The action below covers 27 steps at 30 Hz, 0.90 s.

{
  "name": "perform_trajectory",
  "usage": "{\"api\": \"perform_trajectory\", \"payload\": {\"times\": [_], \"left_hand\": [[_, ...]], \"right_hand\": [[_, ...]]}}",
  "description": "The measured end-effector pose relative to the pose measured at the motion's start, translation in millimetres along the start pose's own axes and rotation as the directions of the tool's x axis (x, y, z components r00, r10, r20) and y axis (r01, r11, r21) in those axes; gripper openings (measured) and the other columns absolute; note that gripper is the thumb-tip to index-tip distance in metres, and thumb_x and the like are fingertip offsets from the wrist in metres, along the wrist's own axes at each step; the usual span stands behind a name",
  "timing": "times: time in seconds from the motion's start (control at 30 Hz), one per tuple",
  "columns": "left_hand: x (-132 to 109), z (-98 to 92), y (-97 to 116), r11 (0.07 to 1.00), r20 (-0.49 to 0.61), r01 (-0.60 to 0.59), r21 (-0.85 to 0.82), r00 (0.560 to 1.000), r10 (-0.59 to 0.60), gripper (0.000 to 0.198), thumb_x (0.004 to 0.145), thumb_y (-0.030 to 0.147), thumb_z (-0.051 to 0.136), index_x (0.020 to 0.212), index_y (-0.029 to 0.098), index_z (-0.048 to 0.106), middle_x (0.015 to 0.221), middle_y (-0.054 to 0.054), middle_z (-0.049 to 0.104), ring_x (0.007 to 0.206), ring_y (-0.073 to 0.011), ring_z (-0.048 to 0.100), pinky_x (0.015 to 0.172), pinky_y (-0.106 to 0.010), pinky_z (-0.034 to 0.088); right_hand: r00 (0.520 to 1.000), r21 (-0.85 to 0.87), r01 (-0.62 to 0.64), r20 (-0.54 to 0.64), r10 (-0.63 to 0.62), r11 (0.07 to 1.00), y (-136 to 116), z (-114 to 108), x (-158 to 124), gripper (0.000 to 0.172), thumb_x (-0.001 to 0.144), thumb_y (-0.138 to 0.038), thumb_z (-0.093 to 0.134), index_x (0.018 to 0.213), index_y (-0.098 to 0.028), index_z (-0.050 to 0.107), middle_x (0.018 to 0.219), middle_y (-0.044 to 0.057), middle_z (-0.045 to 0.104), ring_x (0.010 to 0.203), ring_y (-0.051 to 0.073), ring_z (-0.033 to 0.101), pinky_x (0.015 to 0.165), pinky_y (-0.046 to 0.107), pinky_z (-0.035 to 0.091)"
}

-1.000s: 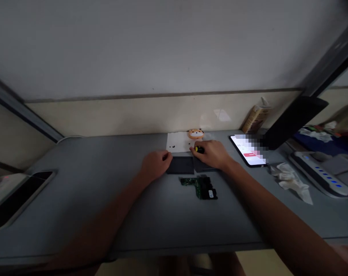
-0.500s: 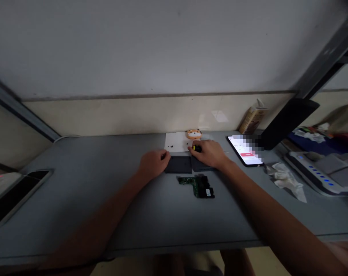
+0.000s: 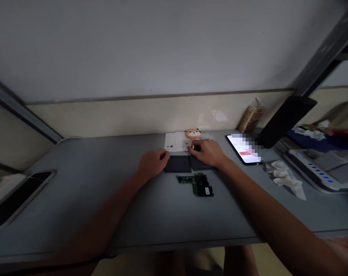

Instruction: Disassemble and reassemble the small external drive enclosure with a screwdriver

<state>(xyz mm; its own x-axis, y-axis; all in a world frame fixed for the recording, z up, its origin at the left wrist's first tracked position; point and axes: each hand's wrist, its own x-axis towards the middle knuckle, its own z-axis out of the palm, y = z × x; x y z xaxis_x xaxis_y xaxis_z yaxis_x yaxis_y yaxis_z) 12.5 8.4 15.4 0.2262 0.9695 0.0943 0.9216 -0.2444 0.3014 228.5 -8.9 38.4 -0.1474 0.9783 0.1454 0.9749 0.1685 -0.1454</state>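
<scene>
1. The left hand (image 3: 153, 163) lies at the left edge of the black panel (image 3: 177, 164), its fingers lightly curled against it. Whether it grips the panel or only rests there, I cannot tell.
2. The right hand (image 3: 206, 153) is clenched around the yellow-and-black handle of a screwdriver (image 3: 195, 147). The fingers hide the shaft and tip. The hand sits over the top of the gray case (image 3: 201, 165).
3. The black panel and the gray case lie side by side on the gray tabletop (image 3: 76, 207), around the middle of its width and nearer the far edge.
4. The green circuit board (image 3: 195, 184) lies flat just in front of them, toward the near edge, and neither hand touches it.
5. Behind the panel, a sheet of white paper (image 3: 175, 141) lies against the far edge, with small black screws (image 3: 170, 146) on it. An orange toy animal (image 3: 193, 133) sits at the paper's far side, next to the wall.
6. To the right, a phone (image 3: 244, 148) lies with its screen lit and partly blurred. A crumpled tissue (image 3: 283, 178) lies nearer the right edge, and a carton (image 3: 251, 119) leans against the wall.
7. A device with blue lights (image 3: 314, 170) sits at the right edge. A dark slab in a silver frame (image 3: 18, 195) lies at the left edge.
</scene>
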Motion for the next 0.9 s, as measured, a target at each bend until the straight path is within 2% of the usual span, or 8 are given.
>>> {"api": "perform_trajectory", "payload": {"times": [0.33,0.57,0.9], "left_hand": [[-1.2,-1.3,2.8,0.999,0.004,0.015,0.035,1.0,-0.016,0.035,0.098,0.03,0.044,0.072,0.02,0.067,0.075,-0.006,0.07,0.071,-0.0209,0.06,0.063,-0.03,0.028],[-0.6,-4.8,1.5,1.0,0.041,0.026,0.012,0.999,-0.026,0.038,0.099,0.034,0.043,0.082,0.02,0.073,0.084,-0.007,0.075,0.077,-0.0223,0.065,0.065,-0.029,0.034],[0.2,-0.8,0.8,0.997,-0.014,0.071,-0.028,0.997,-0.072,0.04,0.098,0.039,0.043,0.091,0.02,0.077,0.09,-0.007,0.077,0.084,-0.0238,0.069,0.068,-0.028,0.042]], "right_hand": [[1.0,0.006,0.02,0.024,-0.02,1.0,0.6,-1.8,-0.5,0.041,0.102,-0.049,0.044,0.106,-0.023,0.075,0.101,0.011,0.08,0.093,0.027,0.072,0.07,0.032,0.04],[0.998,-0.008,0.036,0.048,-0.036,0.999,0.2,-3.9,-1.5,0.041,0.102,-0.048,0.044,0.107,-0.02,0.073,0.105,0.013,0.079,0.095,0.028,0.071,0.07,0.033,0.038],[0.996,-0.017,0.069,0.062,-0.067,0.997,1.9,-4.8,-1.6,0.038,0.103,-0.046,0.044,0.107,-0.021,0.072,0.103,0.011,0.078,0.089,0.026,0.069,0.067,0.032,0.034]]}}
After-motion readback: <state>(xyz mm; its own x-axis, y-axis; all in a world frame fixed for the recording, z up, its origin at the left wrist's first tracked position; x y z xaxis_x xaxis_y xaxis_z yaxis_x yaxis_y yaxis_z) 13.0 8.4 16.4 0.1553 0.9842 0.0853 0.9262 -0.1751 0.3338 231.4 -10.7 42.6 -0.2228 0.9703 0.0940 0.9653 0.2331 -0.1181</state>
